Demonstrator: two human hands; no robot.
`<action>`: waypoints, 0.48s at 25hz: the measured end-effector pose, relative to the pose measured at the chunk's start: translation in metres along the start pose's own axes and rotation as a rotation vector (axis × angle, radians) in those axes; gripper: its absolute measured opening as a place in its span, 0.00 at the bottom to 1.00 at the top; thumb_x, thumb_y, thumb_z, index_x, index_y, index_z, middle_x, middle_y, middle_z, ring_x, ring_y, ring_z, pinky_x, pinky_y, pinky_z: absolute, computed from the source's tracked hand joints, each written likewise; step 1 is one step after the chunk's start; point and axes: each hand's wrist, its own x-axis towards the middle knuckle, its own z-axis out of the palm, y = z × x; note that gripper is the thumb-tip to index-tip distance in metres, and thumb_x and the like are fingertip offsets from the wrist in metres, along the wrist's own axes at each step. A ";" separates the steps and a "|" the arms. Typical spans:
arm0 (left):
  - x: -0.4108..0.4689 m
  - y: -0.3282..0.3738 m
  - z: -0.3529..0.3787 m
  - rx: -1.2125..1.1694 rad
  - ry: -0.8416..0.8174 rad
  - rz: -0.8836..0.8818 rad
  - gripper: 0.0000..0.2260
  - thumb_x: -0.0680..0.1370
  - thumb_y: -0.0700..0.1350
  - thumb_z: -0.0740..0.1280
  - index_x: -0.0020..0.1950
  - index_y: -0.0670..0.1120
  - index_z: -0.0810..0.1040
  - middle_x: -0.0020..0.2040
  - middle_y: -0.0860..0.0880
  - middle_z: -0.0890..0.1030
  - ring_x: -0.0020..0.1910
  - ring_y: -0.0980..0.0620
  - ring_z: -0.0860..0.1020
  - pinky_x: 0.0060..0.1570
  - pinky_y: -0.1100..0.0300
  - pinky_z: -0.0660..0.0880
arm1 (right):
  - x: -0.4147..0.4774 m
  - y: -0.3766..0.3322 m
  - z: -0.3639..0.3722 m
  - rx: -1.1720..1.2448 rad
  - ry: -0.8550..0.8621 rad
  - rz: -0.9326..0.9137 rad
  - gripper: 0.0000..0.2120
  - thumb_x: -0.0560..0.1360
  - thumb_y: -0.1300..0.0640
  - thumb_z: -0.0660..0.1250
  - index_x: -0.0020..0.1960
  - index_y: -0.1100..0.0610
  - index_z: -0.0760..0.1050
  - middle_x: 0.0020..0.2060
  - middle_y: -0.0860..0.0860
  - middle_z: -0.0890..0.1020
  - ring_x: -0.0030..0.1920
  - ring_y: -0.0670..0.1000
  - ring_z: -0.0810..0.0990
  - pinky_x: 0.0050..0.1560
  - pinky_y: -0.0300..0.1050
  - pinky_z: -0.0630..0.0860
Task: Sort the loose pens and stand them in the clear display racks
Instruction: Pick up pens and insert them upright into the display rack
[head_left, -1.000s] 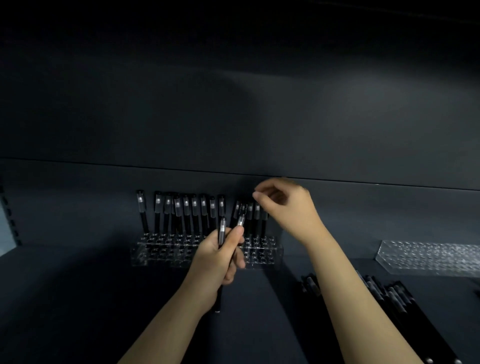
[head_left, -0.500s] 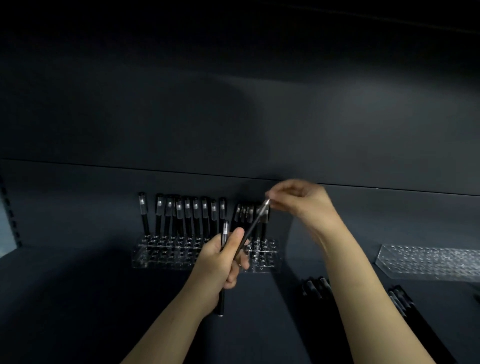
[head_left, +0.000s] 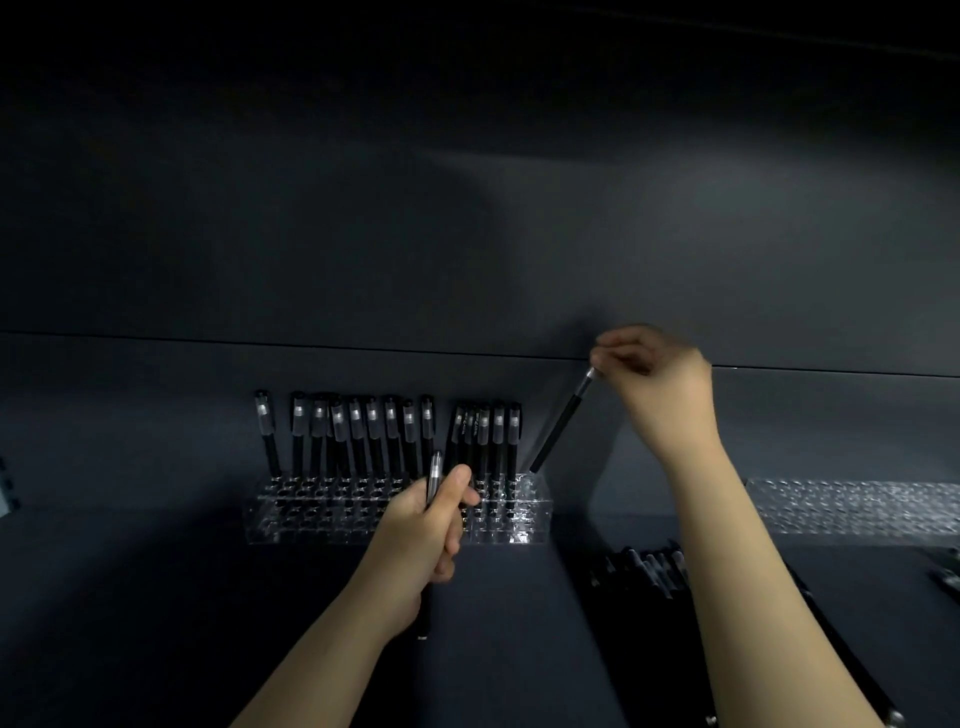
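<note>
My right hand: my right hand (head_left: 660, 384) pinches the top end of a leaning pen (head_left: 561, 426) with its fingertips. The pen is thin, round and black.
Leaning pen's tip: it is down at the right end of the near rack (head_left: 291, 514). I cannot tell if it is in a hole.
My left hand: my left hand (head_left: 426, 525) is wrapped tight round an upright pen (head_left: 434, 470). Its shiny top pokes up past my thumb.
Near rack: a long clear plastic box with rows of round holes, at 12 o'clock from my left hand.
Standing pens (head_left: 374, 431): black sticks with see-through caps in the back holes, some tilted.
Far rack (head_left: 852, 506): clear and bumpy, at 3 o'clock from the near rack, well apart.
Loose pens (head_left: 649, 566): a dark pile lying flat at 5 o'clock from the near rack.
Shelf (head_left: 156, 597): dark, flat and smooth.
</note>
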 end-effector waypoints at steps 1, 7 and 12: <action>0.000 0.000 0.000 0.001 0.002 -0.003 0.16 0.79 0.56 0.63 0.47 0.44 0.79 0.26 0.51 0.68 0.22 0.56 0.63 0.24 0.63 0.62 | 0.000 0.002 0.003 -0.015 -0.009 -0.013 0.04 0.71 0.62 0.72 0.45 0.56 0.81 0.39 0.49 0.84 0.42 0.45 0.83 0.47 0.37 0.76; 0.002 -0.001 -0.002 -0.011 -0.010 0.008 0.19 0.78 0.58 0.62 0.48 0.42 0.79 0.25 0.50 0.68 0.22 0.56 0.62 0.23 0.64 0.60 | -0.007 0.008 0.016 -0.134 -0.095 -0.082 0.04 0.71 0.64 0.71 0.46 0.58 0.81 0.38 0.50 0.84 0.40 0.44 0.81 0.42 0.24 0.71; 0.004 0.007 -0.001 -0.113 -0.029 -0.003 0.35 0.74 0.69 0.48 0.41 0.39 0.76 0.22 0.47 0.69 0.17 0.56 0.59 0.21 0.68 0.55 | -0.017 0.014 0.027 -0.265 -0.190 -0.148 0.02 0.72 0.60 0.71 0.44 0.56 0.82 0.37 0.48 0.84 0.39 0.44 0.81 0.41 0.21 0.68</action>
